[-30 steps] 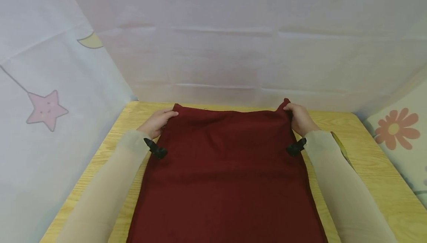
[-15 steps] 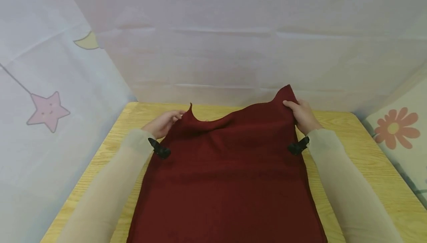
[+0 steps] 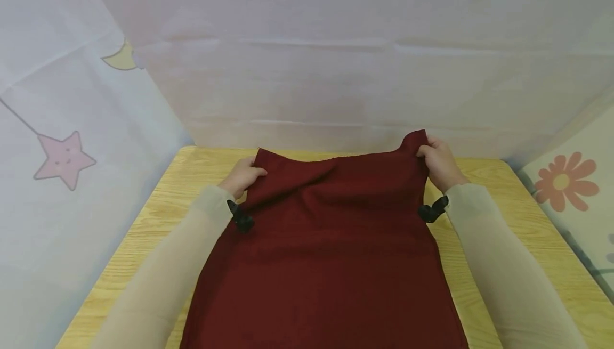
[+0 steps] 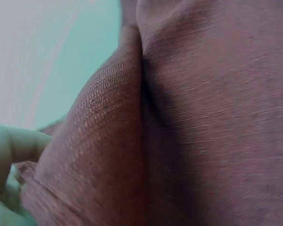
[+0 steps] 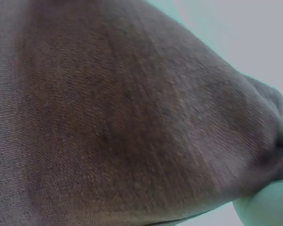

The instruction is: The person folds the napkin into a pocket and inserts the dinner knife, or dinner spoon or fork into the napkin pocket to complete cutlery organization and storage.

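A dark red cloth (image 3: 326, 264) lies lengthwise over the table, its far end raised in both hands. At the far left corner my left hand (image 3: 243, 176) pinches the edge, thumb on top and the other fingers behind the fabric. My right hand (image 3: 440, 163) grips the far right side, with a corner flap standing up above the thumb. A diagonal fold runs from the left hand toward the middle of the cloth. In the left wrist view the cloth (image 4: 94, 141) bulges beside the fingers; in the right wrist view the cloth (image 5: 132, 113) stretches to the gripping fingers at the right edge.
The yellow wood-grain table (image 3: 532, 232) shows on both sides of the cloth. A pale backdrop (image 3: 307, 72) rises right behind the table's far edge. Side hangings carry a pink star (image 3: 66, 160) on the left and a red flower (image 3: 566, 181) on the right.
The left hand loosened at its corner, then took hold again, slightly further right. The right hand shifted its hold, so a larger corner flap stands above it; both hands have moved slightly right.
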`<state>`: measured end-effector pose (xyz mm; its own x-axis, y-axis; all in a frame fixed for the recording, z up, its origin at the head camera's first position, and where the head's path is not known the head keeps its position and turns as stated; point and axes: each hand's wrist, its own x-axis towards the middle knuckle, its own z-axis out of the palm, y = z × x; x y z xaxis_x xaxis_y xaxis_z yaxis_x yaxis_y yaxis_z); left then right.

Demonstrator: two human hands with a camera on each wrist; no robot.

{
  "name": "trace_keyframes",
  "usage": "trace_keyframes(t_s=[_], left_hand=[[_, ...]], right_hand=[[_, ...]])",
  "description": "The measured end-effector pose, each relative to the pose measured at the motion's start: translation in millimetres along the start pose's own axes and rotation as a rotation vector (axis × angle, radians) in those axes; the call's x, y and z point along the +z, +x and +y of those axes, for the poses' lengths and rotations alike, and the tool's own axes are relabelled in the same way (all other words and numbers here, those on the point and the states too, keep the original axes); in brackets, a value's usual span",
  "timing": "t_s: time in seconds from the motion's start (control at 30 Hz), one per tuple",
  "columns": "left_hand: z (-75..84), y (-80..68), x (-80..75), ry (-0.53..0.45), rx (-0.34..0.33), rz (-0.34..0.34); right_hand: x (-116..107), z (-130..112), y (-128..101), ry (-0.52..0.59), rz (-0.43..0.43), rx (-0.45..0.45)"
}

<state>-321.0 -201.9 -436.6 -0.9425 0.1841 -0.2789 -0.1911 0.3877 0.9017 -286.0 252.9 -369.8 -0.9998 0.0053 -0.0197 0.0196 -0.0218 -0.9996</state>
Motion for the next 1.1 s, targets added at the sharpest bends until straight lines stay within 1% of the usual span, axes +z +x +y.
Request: trace_keyframes(t_s=[0.07,0.17,0.23,0.3,0.4,0.47,0.53,0.6,0.63,0.67,0.73,0.83,0.93,1.0,1.03,1.1], left_hand=[[5.6,0.2,-4.2,-0.045,0.038,0.022],[15.5,-1.5,-13.6,-0.129,0.094,0.008],[21.2,-4.3,-21.5,-0.167,0.138,-0.007],[26.5,-8.2,-30.4,-0.181,0.184,-0.01],[33.5,-14.4,-43.1,-0.171,0.259,0.035],[38.1,-18.0,-50.1,-0.123,0.306,0.097],[41.8,-20.0,-56.5,-0.036,0.347,0.181],[46.5,-22.6,-62.5,0.051,0.369,0.263],[48.7,-23.4,-65.5,0.088,0.37,0.294],[51.1,-23.8,-68.4,0.105,0.371,0.314],[56.2,-25.2,-73.6,0.104,0.369,0.334],[63.7,-26.9,-79.7,0.102,0.359,0.343],[71.3,-29.3,-84.5,0.136,0.349,0.379],[77.0,-30.3,-88.6,0.141,0.34,0.41],[80.3,-30.8,-90.5,0.129,0.338,0.424],[87.1,-32.7,-94.0,0.073,0.347,0.448]], right_hand=[[-1.2,-0.5,0.2,0.027,0.043,0.014],[-4.5,-1.4,1.0,0.014,0.087,0.004],[-8.3,-2.4,1.2,-0.022,0.1,-0.012],[-12.3,-3.4,1.2,-0.117,0.104,-0.033],[-20.0,-6.4,-0.3,-0.288,0.132,-0.07],[-25.1,-9.9,-1.8,-0.391,0.16,-0.098],[-30.6,-13.9,-2.4,-0.467,0.19,-0.12],[-35.5,-17.5,-1.2,-0.497,0.203,-0.139],[-37.4,-19.8,-1.1,-0.504,0.207,-0.148],[-39.1,-22.2,-0.9,-0.514,0.213,-0.153],[-40.2,-27.2,0.0,-0.49,0.212,-0.167],[-39.0,-38.2,-0.2,-0.441,0.211,-0.185],[-37.4,-51.0,1.2,-0.382,0.216,-0.194],[-35.4,-60.5,1.4,-0.315,0.223,-0.203],[-34.0,-65.4,1.1,-0.277,0.231,-0.213],[-31.2,-75.3,-0.4,-0.169,0.24,-0.235]])
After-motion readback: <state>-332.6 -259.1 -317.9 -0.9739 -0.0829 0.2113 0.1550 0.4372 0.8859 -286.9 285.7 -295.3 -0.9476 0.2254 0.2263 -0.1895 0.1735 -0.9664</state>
